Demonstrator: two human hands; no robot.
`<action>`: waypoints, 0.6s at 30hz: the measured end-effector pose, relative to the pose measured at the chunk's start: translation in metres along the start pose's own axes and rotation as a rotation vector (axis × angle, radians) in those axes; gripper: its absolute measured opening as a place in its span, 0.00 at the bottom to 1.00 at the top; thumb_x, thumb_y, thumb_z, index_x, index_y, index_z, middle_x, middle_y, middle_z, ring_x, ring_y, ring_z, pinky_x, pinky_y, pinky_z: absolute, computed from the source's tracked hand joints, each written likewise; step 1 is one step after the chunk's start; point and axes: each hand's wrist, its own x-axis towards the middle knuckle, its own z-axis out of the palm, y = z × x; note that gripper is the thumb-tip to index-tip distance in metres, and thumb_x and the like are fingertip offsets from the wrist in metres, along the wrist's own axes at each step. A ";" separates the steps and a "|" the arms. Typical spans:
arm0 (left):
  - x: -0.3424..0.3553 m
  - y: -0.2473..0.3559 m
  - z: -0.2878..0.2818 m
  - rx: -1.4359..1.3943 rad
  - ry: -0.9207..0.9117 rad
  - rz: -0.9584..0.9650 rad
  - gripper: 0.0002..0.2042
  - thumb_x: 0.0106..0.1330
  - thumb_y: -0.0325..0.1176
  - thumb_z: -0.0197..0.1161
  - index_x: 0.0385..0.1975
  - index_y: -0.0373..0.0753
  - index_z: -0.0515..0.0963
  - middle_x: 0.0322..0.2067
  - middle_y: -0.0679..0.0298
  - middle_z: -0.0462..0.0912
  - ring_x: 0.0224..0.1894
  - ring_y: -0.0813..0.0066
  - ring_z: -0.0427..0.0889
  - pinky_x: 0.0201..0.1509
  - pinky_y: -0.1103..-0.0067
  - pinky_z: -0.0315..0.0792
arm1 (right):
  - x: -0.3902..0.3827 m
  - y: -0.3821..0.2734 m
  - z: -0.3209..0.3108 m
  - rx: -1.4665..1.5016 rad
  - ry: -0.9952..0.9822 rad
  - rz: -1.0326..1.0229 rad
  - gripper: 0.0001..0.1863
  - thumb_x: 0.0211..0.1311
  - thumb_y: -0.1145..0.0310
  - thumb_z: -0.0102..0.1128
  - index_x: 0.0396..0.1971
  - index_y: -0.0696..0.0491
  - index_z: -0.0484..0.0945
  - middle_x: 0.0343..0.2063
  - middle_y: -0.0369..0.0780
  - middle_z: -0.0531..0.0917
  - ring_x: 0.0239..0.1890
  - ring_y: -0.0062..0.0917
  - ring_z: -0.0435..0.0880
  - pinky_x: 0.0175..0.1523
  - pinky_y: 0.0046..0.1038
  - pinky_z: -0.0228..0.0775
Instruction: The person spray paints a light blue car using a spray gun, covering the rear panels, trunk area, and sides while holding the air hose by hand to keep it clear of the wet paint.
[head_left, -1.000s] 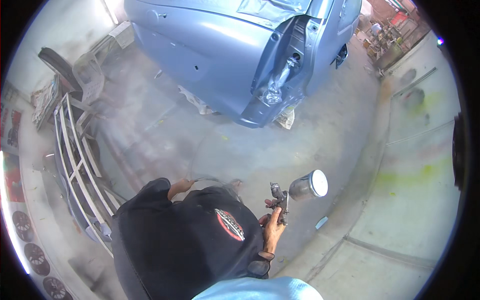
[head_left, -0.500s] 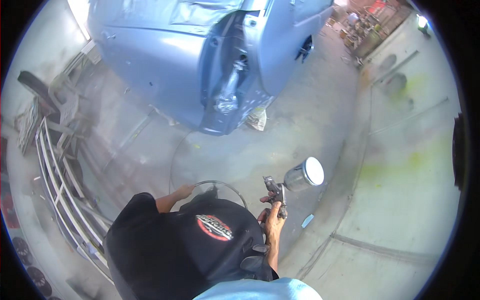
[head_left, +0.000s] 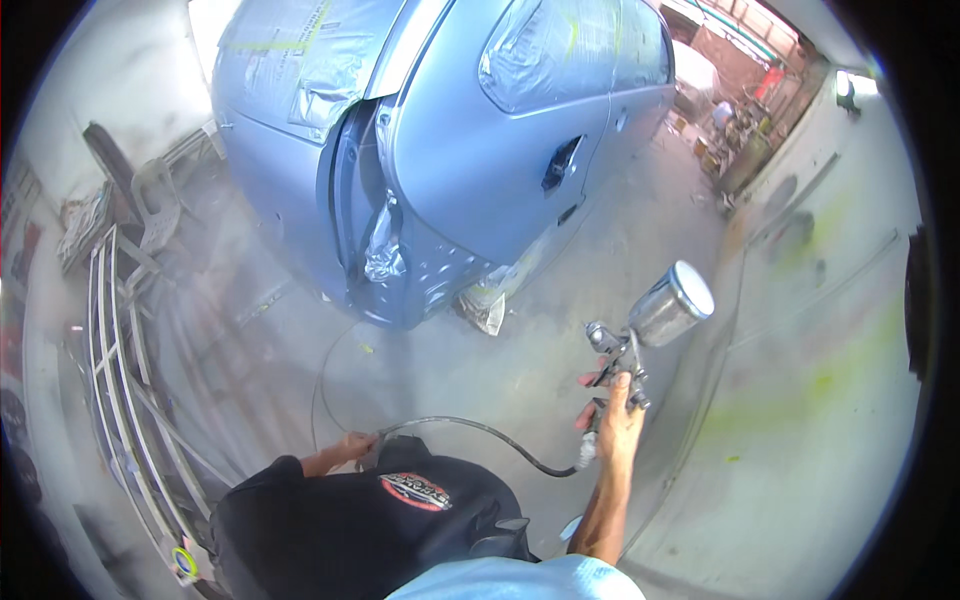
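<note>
My right hand [head_left: 618,425] is wrapped round the handle of a metal spray gun [head_left: 622,362], held out to the right. On top of the gun sits a silver paint cup [head_left: 665,312] with a pale lid, tilted to the right. A dark air hose [head_left: 480,427] arcs from the gun's handle across to my left hand [head_left: 352,448], whose fingers are closed on it. Ahead stands a blue-grey car body [head_left: 470,180], apart from the gun. Plastic sheeting [head_left: 550,55] covers its side windows, and crumpled film [head_left: 383,250] hangs at its corner opening.
At the left a white metal frame [head_left: 110,360] leans near a plastic chair [head_left: 157,205]. A paint-stained wall [head_left: 800,380] runs along the right. Assorted clutter [head_left: 740,135] stands at the far right. Crumpled masking paper [head_left: 484,310] lies beneath the car, and the hose trails over the floor.
My right hand has moved up and to the right with the spray gun. The view has shifted, showing more of the car's side. My left hand still grips the hose, now lower in view.
</note>
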 end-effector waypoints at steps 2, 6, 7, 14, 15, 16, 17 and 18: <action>-0.030 0.030 0.027 -0.137 0.000 0.002 0.25 0.69 0.57 0.54 0.31 0.36 0.79 0.18 0.66 0.73 0.19 0.76 0.71 0.23 0.75 0.68 | 0.029 -0.028 -0.024 0.018 -0.087 -0.056 0.35 0.71 0.41 0.45 0.56 0.61 0.72 0.34 0.45 0.83 0.10 0.22 0.72 0.14 0.21 0.59; -0.070 0.066 0.062 -0.448 -0.036 0.075 0.23 0.72 0.53 0.52 0.30 0.37 0.78 0.17 0.72 0.67 0.20 0.80 0.66 0.25 0.79 0.62 | 0.084 -0.097 -0.037 0.102 -0.225 -0.187 0.30 0.72 0.45 0.46 0.52 0.60 0.73 0.35 0.46 0.83 0.10 0.22 0.71 0.15 0.22 0.61; -0.076 0.076 0.069 -0.513 -0.050 0.127 0.22 0.73 0.52 0.51 0.31 0.36 0.78 0.17 0.73 0.66 0.20 0.80 0.64 0.26 0.79 0.61 | 0.095 -0.121 -0.037 0.086 -0.235 -0.224 0.30 0.72 0.45 0.46 0.52 0.60 0.74 0.34 0.45 0.83 0.10 0.22 0.71 0.15 0.22 0.61; -0.121 0.146 0.084 -0.791 -0.125 0.239 0.22 0.75 0.49 0.50 0.32 0.34 0.78 0.19 0.72 0.67 0.23 0.80 0.65 0.29 0.79 0.63 | 0.159 -0.236 0.002 -0.014 -0.250 -0.455 0.30 0.71 0.43 0.48 0.46 0.59 0.77 0.29 0.41 0.82 0.10 0.19 0.70 0.14 0.21 0.59; -0.118 0.155 0.086 -0.834 -0.116 0.249 0.22 0.75 0.49 0.49 0.32 0.34 0.77 0.19 0.72 0.66 0.23 0.80 0.65 0.29 0.79 0.63 | 0.164 -0.243 0.015 -0.051 -0.256 -0.467 0.31 0.70 0.41 0.49 0.45 0.59 0.78 0.29 0.40 0.82 0.10 0.18 0.69 0.14 0.21 0.58; -0.117 0.163 0.086 -0.874 -0.089 0.274 0.22 0.75 0.49 0.49 0.32 0.34 0.77 0.19 0.72 0.66 0.23 0.80 0.64 0.30 0.79 0.63 | 0.168 -0.249 0.024 -0.044 -0.262 -0.472 0.31 0.70 0.41 0.49 0.45 0.59 0.78 0.29 0.40 0.82 0.10 0.18 0.69 0.14 0.21 0.58; -0.113 0.163 0.083 -0.927 -0.113 0.288 0.22 0.75 0.49 0.49 0.32 0.34 0.77 0.19 0.72 0.65 0.22 0.80 0.63 0.29 0.80 0.62 | 0.171 -0.254 0.032 -0.056 -0.331 -0.506 0.31 0.69 0.41 0.49 0.44 0.58 0.78 0.28 0.39 0.81 0.10 0.18 0.69 0.14 0.20 0.58; -0.111 0.166 0.081 -0.927 -0.108 0.294 0.22 0.75 0.49 0.49 0.32 0.34 0.77 0.19 0.72 0.65 0.22 0.80 0.63 0.29 0.80 0.62 | 0.172 -0.258 0.039 -0.070 -0.400 -0.539 0.31 0.69 0.40 0.49 0.44 0.58 0.79 0.28 0.39 0.81 0.10 0.18 0.69 0.14 0.20 0.58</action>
